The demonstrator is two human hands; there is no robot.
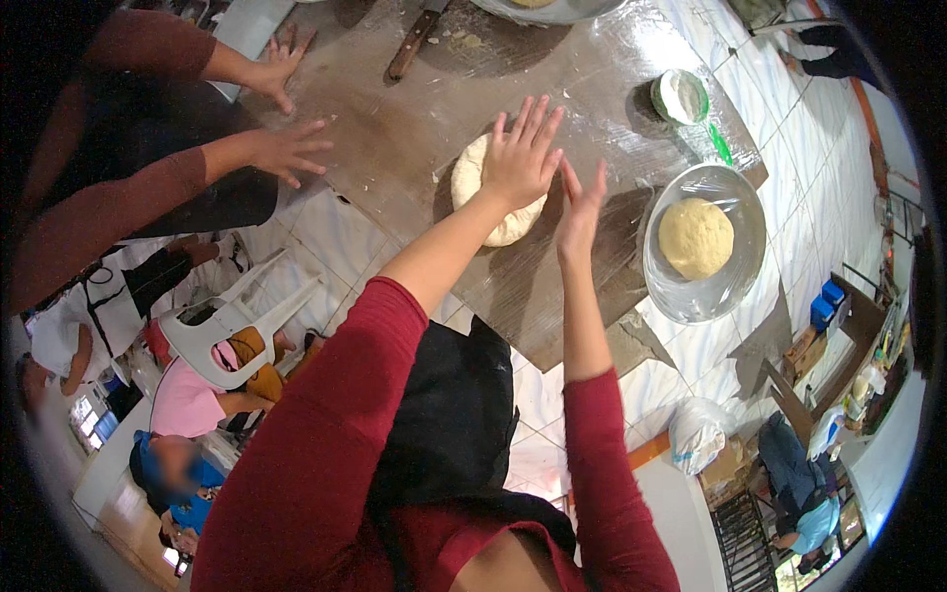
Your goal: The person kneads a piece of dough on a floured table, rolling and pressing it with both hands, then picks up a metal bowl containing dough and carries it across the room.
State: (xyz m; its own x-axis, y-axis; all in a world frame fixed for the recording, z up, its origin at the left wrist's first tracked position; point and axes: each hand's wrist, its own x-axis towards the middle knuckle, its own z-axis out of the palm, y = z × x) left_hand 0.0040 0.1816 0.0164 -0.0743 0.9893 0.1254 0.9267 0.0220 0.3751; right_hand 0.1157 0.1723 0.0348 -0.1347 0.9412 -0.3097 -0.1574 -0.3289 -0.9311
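Observation:
My left hand (518,159) lies flat, palm down and fingers spread, on a round of pale dough (470,174). The dough rests on a brown table (385,140) covered with clear plastic film, and the hand hides much of its right side. Just right of the dough, my right hand (581,211) is held edge-on with thumb and fingers apart. Nothing is in it, and whether it touches the dough or table I cannot tell.
An oval bowl (669,296) with clear film holds a yellowish dough ball (696,238) at right. Beyond it is a green-handled cup (679,98) of white powder. A wooden-handled knife (411,49) and another bowl (510,11) lie farther off. A co-worker's hands (285,152) are at left.

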